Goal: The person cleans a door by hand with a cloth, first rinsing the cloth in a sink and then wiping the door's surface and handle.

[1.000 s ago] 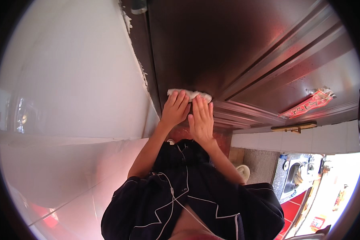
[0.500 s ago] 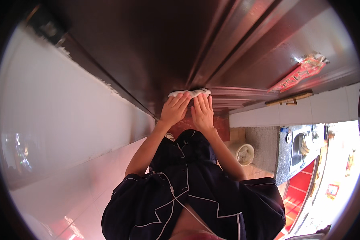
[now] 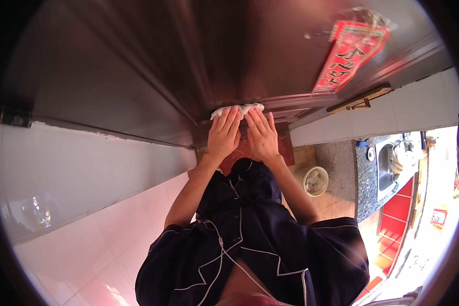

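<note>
My left hand (image 3: 223, 135) and my right hand (image 3: 262, 135) lie flat, side by side, pressing a white cloth (image 3: 238, 109) against a dark red-brown metal door (image 3: 188, 61). The fingers of both hands are spread over the cloth, and only its upper edge shows above the fingertips. Both forearms reach up from my dark short-sleeved top with white piping (image 3: 250, 239).
A red paper decoration (image 3: 349, 53) hangs on the door at upper right. A pale tiled wall (image 3: 86, 173) runs on the left. A grey counter with a steel sink (image 3: 387, 166) stands at right, a pale round bucket (image 3: 315, 181) on the floor beside it.
The view has swung, so the door fills more of the frame and the red decoration sits higher. Both hands stay flat on the cloth against the door.
</note>
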{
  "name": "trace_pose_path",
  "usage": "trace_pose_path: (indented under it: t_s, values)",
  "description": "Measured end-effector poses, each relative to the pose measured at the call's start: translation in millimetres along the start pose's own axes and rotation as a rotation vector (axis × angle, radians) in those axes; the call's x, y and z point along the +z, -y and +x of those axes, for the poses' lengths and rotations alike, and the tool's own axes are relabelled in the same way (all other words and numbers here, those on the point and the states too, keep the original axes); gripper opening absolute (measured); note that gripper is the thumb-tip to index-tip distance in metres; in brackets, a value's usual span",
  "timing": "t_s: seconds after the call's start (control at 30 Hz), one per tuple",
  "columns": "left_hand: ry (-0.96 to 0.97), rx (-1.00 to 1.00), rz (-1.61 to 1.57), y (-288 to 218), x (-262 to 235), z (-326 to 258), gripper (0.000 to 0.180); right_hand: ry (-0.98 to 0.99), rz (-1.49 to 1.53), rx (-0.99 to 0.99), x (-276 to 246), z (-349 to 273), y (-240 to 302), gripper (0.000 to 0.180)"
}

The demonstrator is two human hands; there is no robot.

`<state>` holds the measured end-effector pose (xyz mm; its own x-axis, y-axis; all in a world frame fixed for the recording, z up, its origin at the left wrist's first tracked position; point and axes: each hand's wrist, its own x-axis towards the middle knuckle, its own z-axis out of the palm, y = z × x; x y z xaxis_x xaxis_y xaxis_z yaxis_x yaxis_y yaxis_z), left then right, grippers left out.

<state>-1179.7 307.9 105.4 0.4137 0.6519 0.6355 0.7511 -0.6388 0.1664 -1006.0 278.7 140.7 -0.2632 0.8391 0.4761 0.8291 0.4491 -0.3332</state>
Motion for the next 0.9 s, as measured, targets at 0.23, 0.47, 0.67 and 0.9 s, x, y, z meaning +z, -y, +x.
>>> trace_pose_path:
  t_s: [0.23, 0.47, 0.67, 0.9]
  values:
    - [0.032, 0.01, 0.011, -63, 53, 44, 0.058, -0.066, -0.027, 0.042, -42, -21, -75, 0.052]
    - [0.081, -0.009, -0.026, -134, 91, 92, 0.065, -0.048, -0.063, 0.055, -95, -37, -151, 0.051]
    - [0.151, 0.016, -0.102, -186, 119, 134, 0.072, -0.074, -0.069, 0.077, -128, -52, -209, 0.055]
    - [0.187, 0.038, -0.031, -192, 132, 141, 0.073, -0.105, 0.022, 0.066, -127, -59, -225, 0.057]
